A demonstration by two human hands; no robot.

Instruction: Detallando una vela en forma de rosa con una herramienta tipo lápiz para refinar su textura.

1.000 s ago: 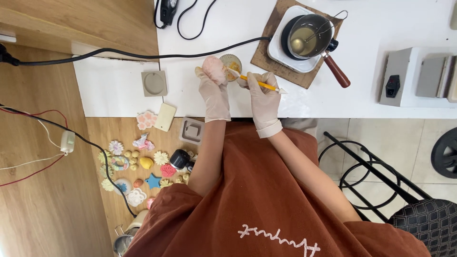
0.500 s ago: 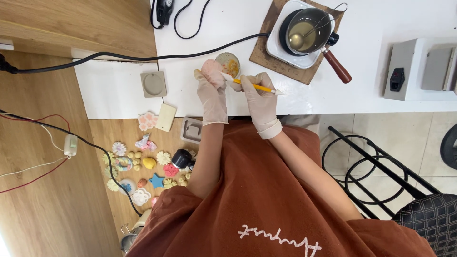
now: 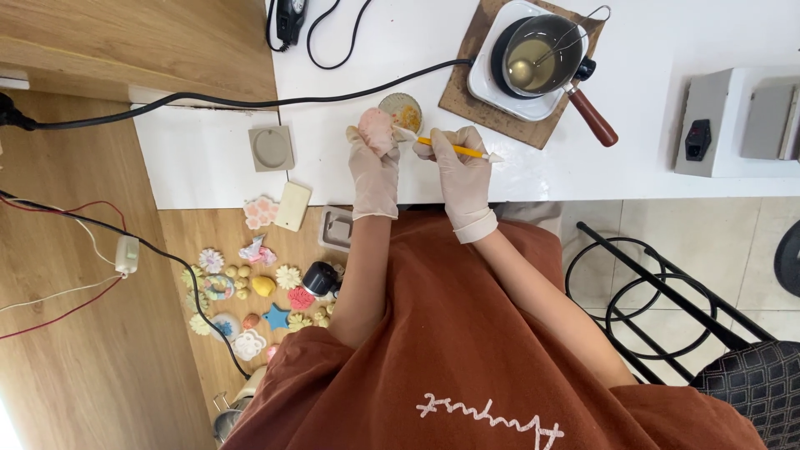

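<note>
Left hand (image 3: 372, 167) grips a pink piece (image 3: 376, 129) raised off the white bench (image 3: 375, 50) w/ face up so right hand (image 3: 461, 171), pinching a yellow brush (image 3: 450, 150), can reach it.

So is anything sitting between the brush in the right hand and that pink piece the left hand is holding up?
Nothing visible does. The left hand holds the pink piece above the white table, and the yellow-handled brush in the right hand reaches straight toward it; whether the tip touches cannot be told.
</note>
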